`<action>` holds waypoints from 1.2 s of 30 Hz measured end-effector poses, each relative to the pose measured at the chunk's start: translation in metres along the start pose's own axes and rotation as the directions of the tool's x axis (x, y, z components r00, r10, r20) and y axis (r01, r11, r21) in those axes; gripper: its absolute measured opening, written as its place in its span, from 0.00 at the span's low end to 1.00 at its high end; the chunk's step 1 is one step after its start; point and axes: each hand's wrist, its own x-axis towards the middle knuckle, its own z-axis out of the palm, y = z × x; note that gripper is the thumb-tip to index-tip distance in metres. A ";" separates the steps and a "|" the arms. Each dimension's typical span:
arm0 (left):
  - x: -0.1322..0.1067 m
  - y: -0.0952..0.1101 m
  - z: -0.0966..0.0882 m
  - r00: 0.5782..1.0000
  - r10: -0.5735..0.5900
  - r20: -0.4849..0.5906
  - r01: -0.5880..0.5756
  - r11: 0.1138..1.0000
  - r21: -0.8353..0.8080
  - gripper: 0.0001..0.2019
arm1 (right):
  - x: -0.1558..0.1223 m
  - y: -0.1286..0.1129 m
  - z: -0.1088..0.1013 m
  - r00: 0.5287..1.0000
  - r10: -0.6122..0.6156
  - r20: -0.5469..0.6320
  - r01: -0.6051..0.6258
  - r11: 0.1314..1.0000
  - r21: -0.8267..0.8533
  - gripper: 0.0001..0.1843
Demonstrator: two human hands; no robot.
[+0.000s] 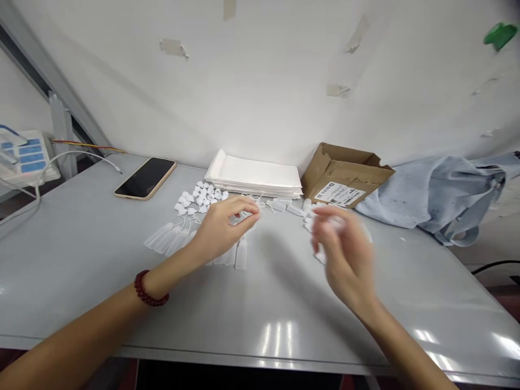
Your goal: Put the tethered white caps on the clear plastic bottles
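Observation:
My left hand (227, 225), with a dark red bead bracelet (150, 290) at its wrist, is closed in a pinch over the middle of the table. What sits between its fingertips, if anything, I cannot make out. Under and beside it lie clear plastic tubes (162, 238) with thin loops, in a row, and partly hidden by the hand. Behind it is a cluster of small white plastic caps (199, 197). My right hand (347, 249) is smeared by motion, above more small white pieces (320, 257) that it partly covers. Whether it holds anything cannot be told.
A stack of white padded envelopes (255, 173) and an open cardboard box (345, 173) stand against the wall. Pale blue cloth (422, 195) lies at the right. A phone (146, 177) and a white cable (73, 154) are at the left on the grey table (73, 260).

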 end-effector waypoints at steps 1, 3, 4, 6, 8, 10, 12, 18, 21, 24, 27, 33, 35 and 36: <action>0.000 0.001 0.000 1.000 -0.031 0.003 0.031 0.999 -0.022 0.04 | 0.007 0.005 0.009 0.999 0.038 0.036 -0.039 0.999 0.027 0.17; 0.001 0.002 -0.001 0.994 -0.110 0.012 0.110 0.992 -0.065 0.04 | 0.018 0.019 0.026 0.985 0.069 0.155 -0.077 0.996 0.047 0.15; 0.002 0.002 -0.001 0.988 -0.154 0.018 0.155 0.984 -0.090 0.05 | 0.021 0.026 0.034 0.980 0.072 0.183 -0.082 0.995 0.049 0.15; 0.002 0.000 -0.001 0.970 -0.240 0.033 0.242 0.957 -0.162 0.06 | 0.022 0.037 0.046 0.972 0.074 0.224 -0.087 0.995 0.050 0.14; 0.002 -0.001 0.000 0.947 -0.316 0.059 0.321 0.915 -0.244 0.08 | 0.017 0.042 0.051 0.961 0.060 0.271 -0.082 0.994 0.071 0.14; 0.001 -0.002 0.002 0.919 -0.379 0.107 0.393 0.866 -0.310 0.09 | 0.010 0.042 0.051 0.949 0.021 0.315 -0.057 0.993 0.106 0.15; -0.001 -0.001 0.003 0.900 -0.401 0.169 0.435 0.829 -0.350 0.09 | 0.006 0.039 0.048 0.943 -0.019 0.333 -0.028 0.990 0.137 0.16; -0.009 0.009 0.010 0.898 -0.339 0.279 0.425 0.830 -0.361 0.06 | 0.001 0.033 0.045 0.935 -0.003 0.355 -0.051 0.988 0.143 0.18; -0.013 0.008 0.015 0.896 -0.354 0.268 0.437 0.808 -0.396 0.06 | -0.003 0.028 0.047 0.926 -0.029 0.375 -0.043 0.983 0.181 0.17; -0.014 0.007 0.018 0.867 -0.396 0.303 0.496 0.750 -0.437 0.06 | -0.008 0.025 0.048 0.933 -0.048 0.358 -0.022 0.982 0.189 0.15; -0.014 0.007 0.019 0.830 -0.444 0.337 0.557 0.693 -0.458 0.06 | -0.011 0.025 0.047 0.941 -0.074 0.331 0.020 0.986 0.163 0.17; -0.014 0.009 0.017 0.791 -0.461 0.402 0.611 0.618 -0.494 0.05 | -0.012 0.026 0.043 0.930 -0.203 0.307 0.199 0.979 0.044 0.20; -0.015 0.009 0.017 0.778 -0.467 0.420 0.628 0.594 -0.502 0.05 | -0.012 0.025 0.042 0.924 -0.240 0.298 0.243 0.970 0.027 0.20; -0.015 0.009 0.018 0.770 -0.473 0.428 0.638 0.578 -0.509 0.05 | -0.012 0.024 0.042 0.922 -0.250 0.296 0.255 0.967 0.023 0.20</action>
